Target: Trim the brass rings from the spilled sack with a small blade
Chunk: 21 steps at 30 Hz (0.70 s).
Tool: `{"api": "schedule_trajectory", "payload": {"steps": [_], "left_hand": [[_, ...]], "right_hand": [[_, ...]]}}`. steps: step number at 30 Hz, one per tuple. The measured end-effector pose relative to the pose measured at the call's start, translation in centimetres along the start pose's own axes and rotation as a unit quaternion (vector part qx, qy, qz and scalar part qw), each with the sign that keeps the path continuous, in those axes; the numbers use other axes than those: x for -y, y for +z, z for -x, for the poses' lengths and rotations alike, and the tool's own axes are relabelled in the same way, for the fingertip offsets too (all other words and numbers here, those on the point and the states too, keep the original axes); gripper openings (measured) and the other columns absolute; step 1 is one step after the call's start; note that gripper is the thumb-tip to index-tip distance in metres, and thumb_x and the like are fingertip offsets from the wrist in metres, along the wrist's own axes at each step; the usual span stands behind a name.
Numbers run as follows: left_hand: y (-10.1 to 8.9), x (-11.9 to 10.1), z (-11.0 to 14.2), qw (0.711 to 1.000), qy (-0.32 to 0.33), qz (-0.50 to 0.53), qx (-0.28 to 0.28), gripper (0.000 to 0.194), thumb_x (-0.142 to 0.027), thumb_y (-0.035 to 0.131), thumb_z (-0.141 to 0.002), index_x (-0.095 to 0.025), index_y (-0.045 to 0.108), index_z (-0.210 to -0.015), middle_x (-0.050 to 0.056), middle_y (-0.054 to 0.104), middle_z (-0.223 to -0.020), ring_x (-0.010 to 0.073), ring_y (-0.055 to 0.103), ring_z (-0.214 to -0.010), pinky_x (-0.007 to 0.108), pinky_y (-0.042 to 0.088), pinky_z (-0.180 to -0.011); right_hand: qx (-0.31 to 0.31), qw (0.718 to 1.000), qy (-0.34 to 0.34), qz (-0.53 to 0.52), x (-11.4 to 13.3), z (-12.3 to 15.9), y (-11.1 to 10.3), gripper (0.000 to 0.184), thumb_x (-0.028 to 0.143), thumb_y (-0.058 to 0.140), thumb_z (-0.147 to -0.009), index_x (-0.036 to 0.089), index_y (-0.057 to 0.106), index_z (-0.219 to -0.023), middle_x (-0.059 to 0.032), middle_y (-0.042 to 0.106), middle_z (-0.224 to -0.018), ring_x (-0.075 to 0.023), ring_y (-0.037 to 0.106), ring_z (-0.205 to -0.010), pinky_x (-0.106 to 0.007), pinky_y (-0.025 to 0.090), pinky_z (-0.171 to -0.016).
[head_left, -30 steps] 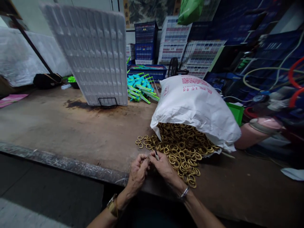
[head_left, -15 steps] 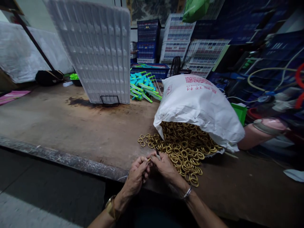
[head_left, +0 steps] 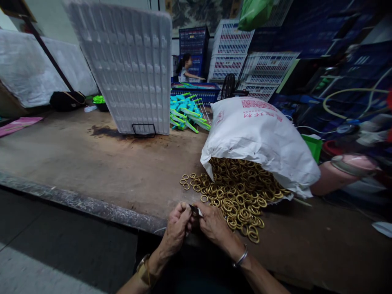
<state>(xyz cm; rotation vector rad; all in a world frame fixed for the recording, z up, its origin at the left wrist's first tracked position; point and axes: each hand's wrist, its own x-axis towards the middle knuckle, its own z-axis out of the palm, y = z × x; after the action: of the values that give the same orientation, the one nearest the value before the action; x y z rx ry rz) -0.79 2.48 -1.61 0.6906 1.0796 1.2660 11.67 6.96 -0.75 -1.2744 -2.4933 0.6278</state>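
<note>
My left hand (head_left: 177,228) is closed in a pinch just over the table's front edge. A bit of brass-coloured ring showed at its fingertips a moment ago; now the fingers and a dark blade cover it. Wrapped round a small knife-like tool (head_left: 195,211), my right hand (head_left: 216,224) meets the left, and the tool's dark flat end lies at the left fingertips. Just beyond the hands, many brass-coloured rings (head_left: 239,200) spill in a heap from the mouth of a white woven sack (head_left: 254,130) lying on its side.
A tall translucent ribbed plastic tray (head_left: 131,73) stands upright in a black wire stand (head_left: 143,130) on the brown table (head_left: 92,163). Turquoise and green plastic pieces (head_left: 186,112) lie behind it. A pink bottle (head_left: 346,171) is right of the sack. Crates (head_left: 229,38) and a person (head_left: 185,71) are at the back.
The tool in my right hand has swung from pointing up to lying across towards my left fingertips. A person has come into view at the back. The view has shifted slightly.
</note>
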Motion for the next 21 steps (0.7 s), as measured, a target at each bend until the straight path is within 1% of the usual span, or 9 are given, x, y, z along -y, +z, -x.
{"api": "schedule_trajectory", "payload": {"steps": [4, 6, 8, 10, 12, 15, 18, 19, 21], "left_hand": [[0.1, -0.5, 0.6, 1.0, 0.01, -0.028, -0.002, 0.036, -0.05, 0.055, -0.073, -0.018, 0.04, -0.068, -0.008, 0.045, -0.052, 0.0019, 0.032, -0.037, 0.014, 0.023, -0.035], [0.1, -1.0, 1.4, 0.999, 0.014, -0.024, 0.016, 0.035, -0.049, 0.056, -0.073, -0.018, 0.041, -0.068, -0.007, 0.046, -0.053, 0.0018, 0.032, -0.037, 0.014, 0.023, -0.035], [0.2, -1.6, 2.2, 0.999, 0.006, 0.012, 0.044, 0.031, -0.045, 0.057, -0.075, -0.018, 0.041, -0.069, -0.007, 0.047, -0.053, 0.0025, 0.034, -0.038, 0.013, 0.023, -0.035], [0.2, -2.3, 2.6, 0.995, -0.006, 0.079, 0.062, 0.028, -0.042, 0.057, -0.076, -0.019, 0.041, -0.071, -0.006, 0.049, -0.056, 0.0033, 0.035, -0.038, 0.014, 0.024, -0.034], [0.0, -2.7, 2.5, 0.989, -0.017, 0.139, 0.051, 0.026, -0.04, 0.057, -0.076, -0.019, 0.042, -0.071, -0.004, 0.052, -0.062, 0.0034, 0.036, -0.039, 0.015, 0.026, -0.035], [-0.6, -2.5, 2.0, 0.985, -0.026, 0.172, 0.009, 0.024, -0.037, 0.058, -0.075, -0.016, 0.047, -0.072, 0.0, 0.056, -0.073, 0.0034, 0.039, -0.043, 0.016, 0.027, -0.036], [-1.4, -1.9, 1.8, 0.982, -0.026, 0.187, -0.01, 0.021, -0.034, 0.061, -0.073, -0.016, 0.05, -0.072, 0.001, 0.057, -0.075, 0.0044, 0.041, -0.046, 0.016, 0.028, -0.038], [-1.7, -1.7, 1.9, 0.98, -0.035, 0.194, -0.013, 0.02, -0.033, 0.062, -0.072, -0.017, 0.05, -0.074, 0.001, 0.057, -0.074, 0.0048, 0.042, -0.046, 0.017, 0.028, -0.039], [-2.5, -1.4, 1.9, 0.974, -0.064, 0.218, -0.023, 0.021, -0.032, 0.065, -0.07, -0.019, 0.052, -0.081, -0.001, 0.057, -0.072, 0.0049, 0.043, -0.047, 0.017, 0.029, -0.041]], "right_hand": [[0.015, 1.0, -0.004, 0.025, -0.2, -0.1, -0.3, 0.026, 0.006, 0.038, -0.072, 0.019, 0.055, -0.086, -0.0014, 0.061, -0.071, -0.0121, 0.052, -0.062, -0.022, 0.025, -0.055], [0.018, 0.998, 0.023, 0.058, -0.5, -0.4, -0.7, 0.025, 0.006, 0.039, -0.072, 0.019, 0.055, -0.087, -0.0018, 0.061, -0.07, -0.0123, 0.051, -0.06, -0.023, 0.024, -0.054], [0.009, 0.994, 0.063, 0.093, -1.0, -0.7, -1.2, 0.027, 0.005, 0.04, -0.07, 0.018, 0.055, -0.089, -0.0025, 0.061, -0.068, -0.0128, 0.051, -0.059, -0.023, 0.023, -0.054], [-0.004, 0.99, 0.085, 0.109, -1.3, -1.0, -1.8, 0.028, 0.005, 0.04, -0.068, 0.017, 0.055, -0.089, -0.0026, 0.061, -0.069, -0.0133, 0.051, -0.059, -0.024, 0.024, -0.055], [-0.015, 0.992, 0.076, 0.1, -1.3, -1.2, -2.1, 0.027, 0.006, 0.04, -0.07, 0.019, 0.055, -0.09, -0.0023, 0.061, -0.073, -0.0134, 0.052, -0.064, -0.024, 0.025, -0.057], [-0.011, 0.995, 0.058, 0.08, -0.9, -0.9, -1.6, 0.022, 0.013, 0.042, -0.077, 0.022, 0.055, -0.093, -0.0021, 0.06, -0.086, -0.0141, 0.054, -0.076, -0.023, 0.028, -0.062], [0.006, 0.994, 0.061, 0.085, -0.3, -0.3, -0.4, 0.02, 0.026, 0.046, -0.08, 0.023, 0.053, -0.099, -0.0031, 0.057, -0.098, -0.0169, 0.054, -0.082, -0.025, 0.03, -0.067], [0.007, 0.994, 0.061, 0.092, -0.2, -0.1, 0.0, 0.024, 0.027, 0.047, -0.08, 0.024, 0.051, -0.103, -0.0039, 0.055, -0.104, -0.0179, 0.053, -0.085, -0.026, 0.031, -0.069], [0.012, 0.991, 0.079, 0.11, -0.1, 0.0, 0.7, 0.028, 0.024, 0.049, -0.077, 0.025, 0.051, -0.105, -0.0041, 0.054, -0.108, -0.0198, 0.054, -0.085, -0.029, 0.032, -0.071]]}}
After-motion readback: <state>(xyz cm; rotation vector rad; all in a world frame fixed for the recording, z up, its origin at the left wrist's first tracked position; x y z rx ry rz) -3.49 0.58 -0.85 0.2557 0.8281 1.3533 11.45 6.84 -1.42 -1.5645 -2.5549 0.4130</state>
